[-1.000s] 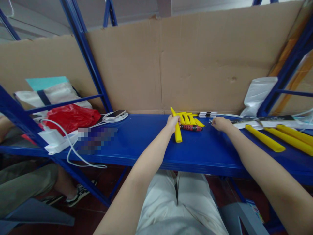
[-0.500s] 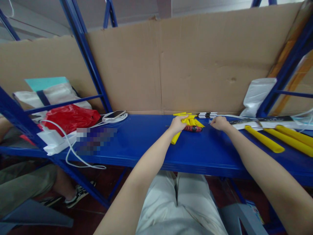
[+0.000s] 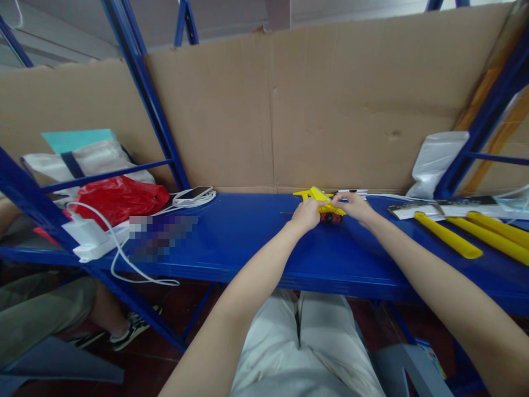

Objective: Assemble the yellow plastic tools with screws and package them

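My left hand (image 3: 306, 215) is closed around a yellow plastic piece (image 3: 318, 194), whose upper end sticks out tilted above the fingers. My right hand (image 3: 354, 207) has its thumb and fingertips pinched close to the right side of that piece. Whatever lies between those fingertips is too small to make out. Just under both hands lies a screwdriver (image 3: 333, 218) with a red and black handle, its thin shaft pointing left. More yellow pieces (image 3: 302, 193) lie behind the hands, partly hidden by them. White sticks with black marks (image 3: 362, 192) show behind my right hand.
Long yellow handles (image 3: 448, 236) and black-and-white packages (image 3: 467, 205) lie on the right of the blue shelf (image 3: 239, 237). Cardboard (image 3: 330, 110) walls the back. A phone (image 3: 197, 193), red bag (image 3: 124, 196) and power strip (image 3: 99, 251) are leftward. Another person's leg (image 3: 53, 309) shows lower left.
My right hand has moved left from the shelf to the yellow piece. My left hand has shifted slightly right and turned the piece, which now points upward.
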Motion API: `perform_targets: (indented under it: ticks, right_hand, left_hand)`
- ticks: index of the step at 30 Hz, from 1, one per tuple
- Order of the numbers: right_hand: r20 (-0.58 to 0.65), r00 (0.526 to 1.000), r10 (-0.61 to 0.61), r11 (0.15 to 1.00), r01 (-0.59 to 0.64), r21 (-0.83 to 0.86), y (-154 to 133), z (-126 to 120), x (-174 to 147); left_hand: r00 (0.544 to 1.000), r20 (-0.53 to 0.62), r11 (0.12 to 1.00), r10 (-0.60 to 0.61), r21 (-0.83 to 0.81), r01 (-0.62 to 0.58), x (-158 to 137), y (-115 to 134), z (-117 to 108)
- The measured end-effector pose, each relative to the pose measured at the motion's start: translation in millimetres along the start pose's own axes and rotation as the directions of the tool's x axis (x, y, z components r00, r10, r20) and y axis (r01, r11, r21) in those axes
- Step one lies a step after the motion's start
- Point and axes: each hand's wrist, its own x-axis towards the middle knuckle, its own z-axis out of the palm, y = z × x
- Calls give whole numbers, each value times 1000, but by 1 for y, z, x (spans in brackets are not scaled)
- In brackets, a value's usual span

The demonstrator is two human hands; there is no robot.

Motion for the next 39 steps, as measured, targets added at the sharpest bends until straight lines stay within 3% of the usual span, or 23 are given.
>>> perform_targets:
  ticks: [4,10,13,19,23,29,34,39]
  right_hand:
    - [-23,1000,-17,1000,17,-23,0,2,-1]
    - [-19,998,-62,998,61,-17,0,4,-1]
    - [-25,998,-59,998,59,17,-1,6,-1]
    - [-16,995,96,967,-89,238,-9,12,-4]
    - [-21,970,240,886,-210,414,-15,15,-7]
    - [61,979,195,913,-204,353,-7,12,-3]
    - [-5,978,208,910,-191,368,-9,9,-2]
    - [-92,968,233,938,-199,283,-14,6,-4]
  left_hand:
    - [999,1,996,44,81,-44,-4,4,0]
    - [1000,-7,1000,-12,18,13,-6,6,-1]
    - [1000,11,997,21,79,-22,-5,5,-1]
    - [991,28,952,128,276,-131,-5,3,0]
    - [992,16,954,123,275,-123,-5,6,-3]
    - [996,-24,977,89,196,-83,-5,10,-6]
    - [988,29,897,152,416,-150,-6,11,-5]
    - [973,213,764,94,611,-207,-10,16,-2]
